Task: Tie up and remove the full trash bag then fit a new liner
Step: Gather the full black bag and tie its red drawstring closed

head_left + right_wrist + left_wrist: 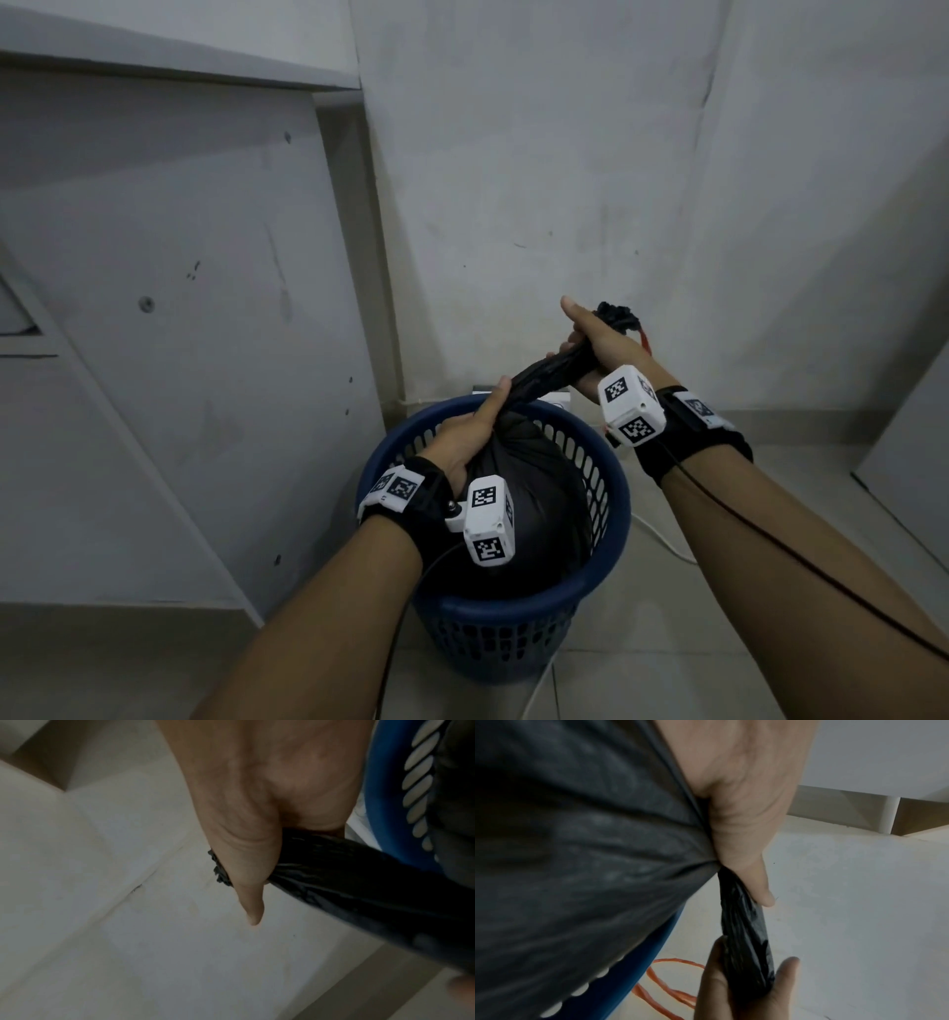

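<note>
A full black trash bag (529, 493) sits in a blue slotted plastic bin (611, 514) on the floor. Its top is gathered into a twisted neck (544, 377) that rises up and to the right. My left hand (470, 437) grips the base of the neck just above the bag's bulge. My right hand (598, 339) grips the neck higher up, thumb stretched out, with the crumpled bag end (616, 314) sticking out beyond it. In the left wrist view my left hand (741, 833) clamps the bag (577, 841). In the right wrist view my right hand (246, 841) wraps the twisted neck (359, 882).
The bin stands in a corner between grey walls (565, 154) and a slanted panel (154, 308) on the left. A white cable (662, 539) and an orange cord (664, 990) lie on the tiled floor beside the bin (390, 780).
</note>
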